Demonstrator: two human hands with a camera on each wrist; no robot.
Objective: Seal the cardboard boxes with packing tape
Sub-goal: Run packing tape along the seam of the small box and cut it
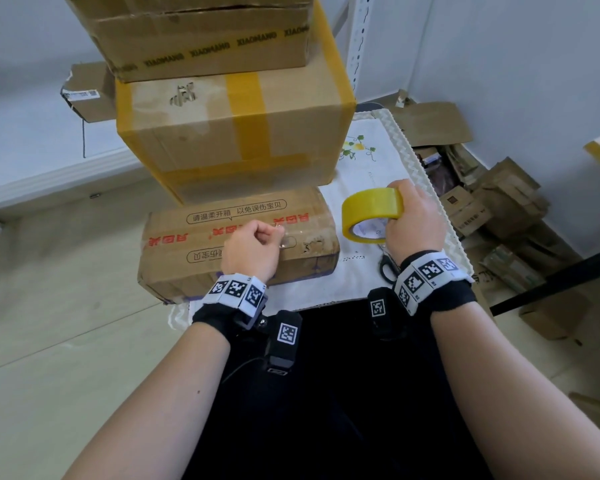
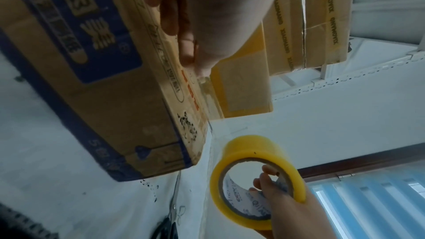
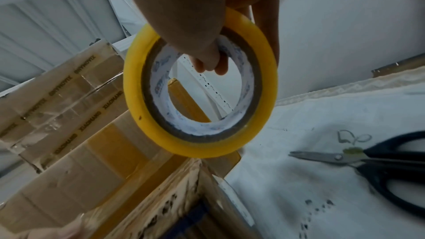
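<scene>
- Two hands busy — left hand (image 1: 253, 244) curled, pinching the tape end onto the low box (image 1: 238, 242) on the worktop
- right hand (image 1: 414, 216) clamped on the yellow tape roll (image 1: 371, 213), just beside the box
- scissors (image 3: 377, 163) lie near

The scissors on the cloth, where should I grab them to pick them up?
Take the scissors by the black loop handles, not the blades. They lie flat on the white cloth, closed, with the pointed metal tip aimed toward the box and the handles away from it. So come from above on the handle side, fingers around the loops. This is probably safest.
</scene>
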